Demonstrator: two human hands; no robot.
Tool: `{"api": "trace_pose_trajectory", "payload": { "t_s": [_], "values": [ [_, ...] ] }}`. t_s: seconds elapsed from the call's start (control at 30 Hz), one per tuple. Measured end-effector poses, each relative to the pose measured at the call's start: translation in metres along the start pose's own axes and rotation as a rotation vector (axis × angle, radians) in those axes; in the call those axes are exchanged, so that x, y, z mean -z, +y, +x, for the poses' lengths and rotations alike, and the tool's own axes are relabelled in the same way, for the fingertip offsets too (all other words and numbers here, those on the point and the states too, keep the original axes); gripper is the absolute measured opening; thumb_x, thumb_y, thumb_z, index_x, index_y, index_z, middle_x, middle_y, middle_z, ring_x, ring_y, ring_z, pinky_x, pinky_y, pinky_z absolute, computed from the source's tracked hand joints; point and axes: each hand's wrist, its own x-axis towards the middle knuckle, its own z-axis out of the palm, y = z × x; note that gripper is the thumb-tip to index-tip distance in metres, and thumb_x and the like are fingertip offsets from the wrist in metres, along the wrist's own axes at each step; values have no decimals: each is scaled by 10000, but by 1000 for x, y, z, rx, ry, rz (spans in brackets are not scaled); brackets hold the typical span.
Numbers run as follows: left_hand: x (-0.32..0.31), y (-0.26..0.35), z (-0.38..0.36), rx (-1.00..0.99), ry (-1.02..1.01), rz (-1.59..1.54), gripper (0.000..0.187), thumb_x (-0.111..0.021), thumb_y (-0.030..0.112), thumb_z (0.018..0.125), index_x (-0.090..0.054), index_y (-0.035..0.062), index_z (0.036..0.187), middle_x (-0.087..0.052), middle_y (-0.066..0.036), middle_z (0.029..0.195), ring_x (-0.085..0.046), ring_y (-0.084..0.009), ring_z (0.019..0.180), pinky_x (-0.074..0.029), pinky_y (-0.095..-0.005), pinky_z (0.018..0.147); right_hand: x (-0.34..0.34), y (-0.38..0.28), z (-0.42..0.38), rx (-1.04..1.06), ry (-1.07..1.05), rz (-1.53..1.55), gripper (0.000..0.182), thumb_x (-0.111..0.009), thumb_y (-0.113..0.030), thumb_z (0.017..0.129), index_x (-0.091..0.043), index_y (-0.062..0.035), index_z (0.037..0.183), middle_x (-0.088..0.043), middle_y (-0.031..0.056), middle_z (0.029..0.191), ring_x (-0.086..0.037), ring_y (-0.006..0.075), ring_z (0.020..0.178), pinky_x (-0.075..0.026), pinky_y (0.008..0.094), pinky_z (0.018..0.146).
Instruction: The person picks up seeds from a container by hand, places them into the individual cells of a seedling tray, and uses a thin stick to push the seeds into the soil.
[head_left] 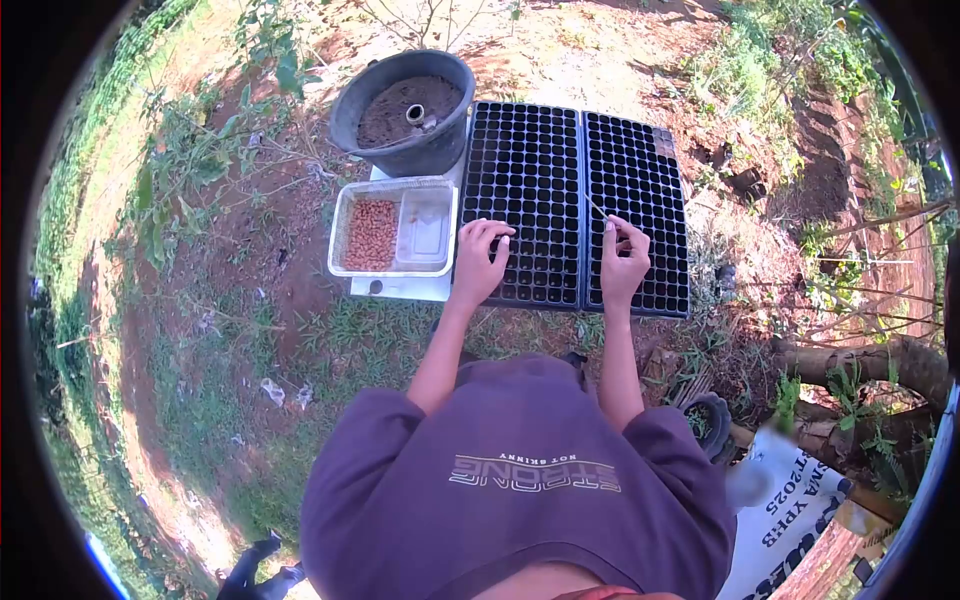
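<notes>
Two black seedling trays [522, 190] [640, 215] lie side by side in front of me, their cells in rows. My left hand [483, 262] rests on the left edge of the left tray, fingers loosely bent and apart from the thumb, with nothing seen in it. Over the right tray, my right hand [624, 264] pinches a thin light stick [597, 208] that slants up and left toward the seam between the trays. A few cells in that tray's far right corner look brown, as if filled with soil.
Left of the trays, a two-compartment plastic container [452, 225] holds reddish-brown seeds [370, 235] on one side. Behind it stands a dark round tub [400, 158] with soil and a small cup-like object [415, 114]. Branches [870, 362] and a printed white sack [775, 520] lie to the right.
</notes>
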Motion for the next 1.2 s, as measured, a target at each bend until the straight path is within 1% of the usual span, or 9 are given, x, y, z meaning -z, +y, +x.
{"api": "trace_pose_trajectory", "payload": {
  "t_s": [0.1,0.13,0.23,0.33,0.4,0.47,0.67,0.77,1.2],
  "values": [
    [42,-53,7,-15,-5,16,152,-628,118,949,-704,101,1080,-665,-88,1168,-529,-311,1198,-377,-441,1091,-58,4,-23,13,25,-65,152,-760,-97,890,-785,-90,1039,-690,30,922,-520,123,748,-443,271,640],
    [56,-71,8,-20,-14,37,153,-628,113,944,-704,102,1076,-665,-87,1161,-530,-311,1193,-379,-440,1086,-79,4,-36,-94,37,-35,166,-777,-99,867,-790,-95,1033,-676,32,886,-529,120,712,-449,269,635],
    [79,-112,16,-11,-7,73,158,-626,98,930,-703,105,1068,-665,-86,1142,-533,-311,1181,-384,-439,1072,-126,-2,-73,-153,-50,-72,154,-783,-87,831,-786,-84,985,-669,39,868,-606,126,760,-480,273,676],
    [91,-140,13,-12,-69,92,175,-628,87,914,-697,104,1074,-656,-82,1142,-521,-316,1192,-383,-457,1074,-160,7,-105,-221,-58,-82,121,-783,-100,819,-772,-69,935,-677,68,883,-634,209,834,-526,347,798],
    [91,-148,10,-15,-127,79,177,-635,94,909,-697,108,1075,-642,-84,1179,-501,-322,1227,-376,-469,1087,-172,17,-119,-197,-22,-170,116,-785,-107,818,-766,-66,925,-674,74,881,-627,228,882,-521,363,818],
    [91,-149,8,-25,-179,77,180,-640,101,907,-697,112,1078,-628,-87,1214,-476,-336,1264,-365,-479,1103,-177,26,-129,-205,16,-237,119,-792,-120,814,-757,-69,916,-669,77,877,-608,246,941,-508,378,845],
    [62,-147,6,-86,-255,33,192,-642,120,911,-694,119,1096,-604,-111,1262,-411,-402,1339,-314,-524,1157,-183,35,-135,-207,68,-419,122,-789,-144,824,-756,-100,933,-654,46,855,-581,240,917,-486,386,860],
    [46,-144,7,-48,-249,21,198,-646,121,907,-693,120,1100,-601,-125,1266,-409,-401,1339,-307,-532,1159,-182,30,-130,-138,-38,-525,148,-786,-164,817,-765,-128,958,-680,-16,789,-563,230,943,-467,385,884],
    [21,-128,0,61,-150,131,231,-657,105,892,-692,128,1119,-553,-124,1270,-396,-399,1316,-339,-509,1136,-162,39,-110,8,-209,-594,125,-800,-204,787,-702,-132,813,-667,-16,711,-553,240,890,-420,404,805]
  ]
}}
